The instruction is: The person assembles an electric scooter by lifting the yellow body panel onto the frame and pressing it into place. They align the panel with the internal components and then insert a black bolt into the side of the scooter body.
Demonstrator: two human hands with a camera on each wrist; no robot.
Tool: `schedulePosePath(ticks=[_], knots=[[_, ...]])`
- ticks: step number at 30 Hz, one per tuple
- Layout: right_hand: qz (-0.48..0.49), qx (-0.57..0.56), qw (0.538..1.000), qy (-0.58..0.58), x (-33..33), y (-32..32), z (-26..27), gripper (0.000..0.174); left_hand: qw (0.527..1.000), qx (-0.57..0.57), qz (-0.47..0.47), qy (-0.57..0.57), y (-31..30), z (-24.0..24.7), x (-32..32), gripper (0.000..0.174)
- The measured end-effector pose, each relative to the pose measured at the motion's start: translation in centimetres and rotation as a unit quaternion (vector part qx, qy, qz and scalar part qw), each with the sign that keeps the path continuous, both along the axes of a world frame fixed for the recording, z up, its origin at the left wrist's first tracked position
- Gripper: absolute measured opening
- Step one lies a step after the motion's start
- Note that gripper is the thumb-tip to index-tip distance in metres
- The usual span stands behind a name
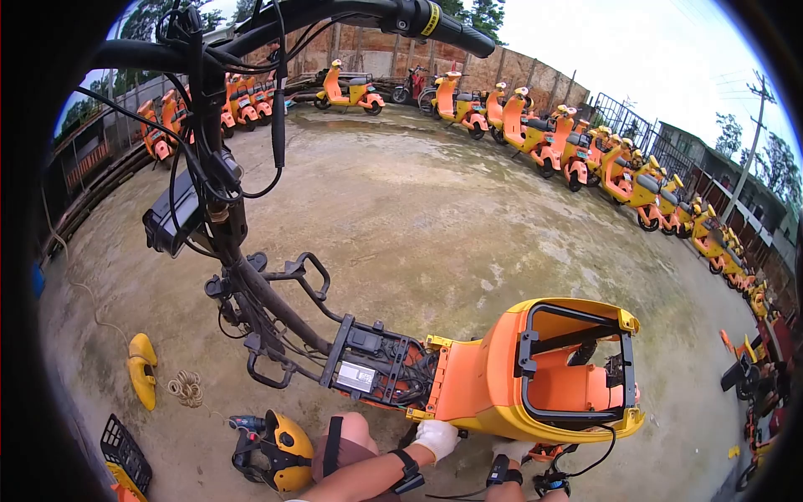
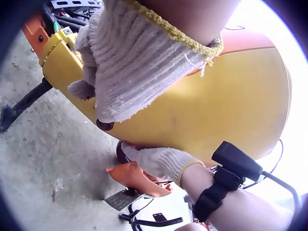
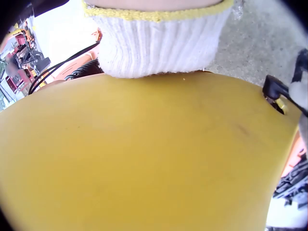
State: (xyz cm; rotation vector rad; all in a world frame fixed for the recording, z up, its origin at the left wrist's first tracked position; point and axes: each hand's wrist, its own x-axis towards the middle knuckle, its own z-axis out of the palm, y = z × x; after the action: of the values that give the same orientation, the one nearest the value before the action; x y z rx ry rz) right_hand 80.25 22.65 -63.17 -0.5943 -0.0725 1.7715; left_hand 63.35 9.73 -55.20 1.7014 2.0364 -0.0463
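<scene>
An orange and yellow scooter body (image 1: pixel 468 381) sits over the rear of a bare black scooter frame (image 1: pixel 288 305). My left hand (image 1: pixel 437 439), in a white knitted glove, is at the body's lower front edge. In the left wrist view, its glove overlaps the yellow side panel (image 2: pixel 216 106), and a dark rounded piece (image 2: pixel 105 125) shows just below it. My right hand (image 1: pixel 512 450), also gloved, reaches to the panel's underside further back; its fingers are hidden behind the yellow shell in the right wrist view. An orange rear fender (image 2: pixel 137 178) hangs near it.
A yellow helmet (image 1: pixel 291 452) and a blue drill (image 1: pixel 247 422) lie by my knee. Further left are a yellow panel (image 1: pixel 142 371), coiled rope (image 1: pixel 186 387) and a black crate (image 1: pixel 125 452). Handlebars (image 1: pixel 335 17) rise above. Parked scooters (image 1: pixel 535 134) line the yard.
</scene>
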Motion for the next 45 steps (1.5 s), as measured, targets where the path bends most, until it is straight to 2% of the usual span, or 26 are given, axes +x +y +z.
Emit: schedulePosePath(ticks=[3,4,5,6,8,10,13,15,17,20,23,26,27,33,34,37,39,40,43,45], knots=[[-0.035,-0.024,0.999,0.0,3.0,-1.6,0.2,0.065,1.0,-0.006,-0.018,0.022,0.4,-0.8,0.3,0.036],[-0.034,0.006,0.999,-0.01,3.1,-1.9,0.9,0.066,1.0,0.0,-0.012,0.017,0.3,-0.6,0.5,0.033],[-0.03,0.006,1.0,-0.002,2.0,-2.7,4.5,0.066,0.999,-0.024,-0.02,0.044,0.8,-1.4,0.8,0.034],[-0.07,-0.021,0.997,-0.03,2.1,-3.3,4.9,0.064,0.998,-0.015,-0.036,0.041,0.8,-1.9,0.5,0.039],[-0.105,-0.017,0.993,-0.045,2.2,-3.3,3.8,0.061,0.998,-0.007,-0.057,0.041,0.7,-1.6,0.0,0.044],[-0.091,0.039,0.995,-0.023,2.6,-2.5,-0.2,0.059,0.996,-0.016,-0.063,0.056,0.8,-0.4,0.2,0.044],[-0.081,0.008,0.997,0.001,0.8,-3.7,2.5,0.056,0.994,0.008,-0.101,0.05,0.9,0.6,0.4,0.042],[-0.097,0.047,0.994,0.019,0.1,-3.3,1.2,0.055,0.993,0.004,-0.107,0.05,0.6,1.3,0.3,0.041],[-0.134,-0.014,0.991,0.02,-0.5,-3.7,3.5,0.057,0.992,-0.001,-0.113,0.049,1.0,1.7,0.1,0.04],[-0.186,-0.071,0.979,-0.048,-0.4,-2.9,2.5,0.06,0.991,-0.05,-0.108,0.052,1.5,2.3,0.5,0.038],[-0.153,-0.103,0.98,-0.076,-0.2,-3.1,1.5,0.06,0.989,-0.059,-0.112,0.079,1.4,2.5,0.7,0.039],[-0.163,-0.156,0.972,-0.069,-0.8,-3.0,0.0,0.054,0.993,0.014,-0.107,0.048,0.9,0.6,-0.1,0.044],[-0.157,-0.169,0.97,-0.084,-0.8,-2.6,-1.0,0.052,0.994,-0.006,-0.098,0.05,0.8,2.1,0.0,0.045],[-0.152,-0.213,0.956,-0.135,-0.5,-2.2,-1.2,0.063,0.993,0.034,-0.105,0.046,0.3,-0.3,-1.3,0.047],[-0.146,-0.197,0.963,-0.111,-0.2,-2.8,0.7,0.064,0.993,0.024,-0.1,0.057,0.4,-0.1,-1.1,0.048],[-0.136,-0.192,0.966,-0.11,-0.3,-2.4,-1.1,0.057,0.99,0.028,-0.115,0.08,0.6,0.2,-0.8,0.049],[-0.116,-0.184,0.971,-0.103,-0.7,-1.9,-4.0,0.04,0.989,0.021,-0.114,0.094,0.7,0.3,-0.8,0.049],[-0.134,-0.17,0.971,-0.097,-1.0,-1.8,-3.8,0.042,0.987,0.014,-0.124,0.101,0.6,0.8,-0.6,0.049],[-0.1,-0.185,0.976,-0.05,-0.8,-2.8,-1.1,0.041,0.979,0.009,-0.153,0.131,1.0,1.7,-0.6,0.047],[-0.055,-0.204,0.976,-0.055,-2.3,-1.9,-4.8,0.046,0.975,0.01,-0.17,0.142,1.5,1.5,-0.3,0.046]])
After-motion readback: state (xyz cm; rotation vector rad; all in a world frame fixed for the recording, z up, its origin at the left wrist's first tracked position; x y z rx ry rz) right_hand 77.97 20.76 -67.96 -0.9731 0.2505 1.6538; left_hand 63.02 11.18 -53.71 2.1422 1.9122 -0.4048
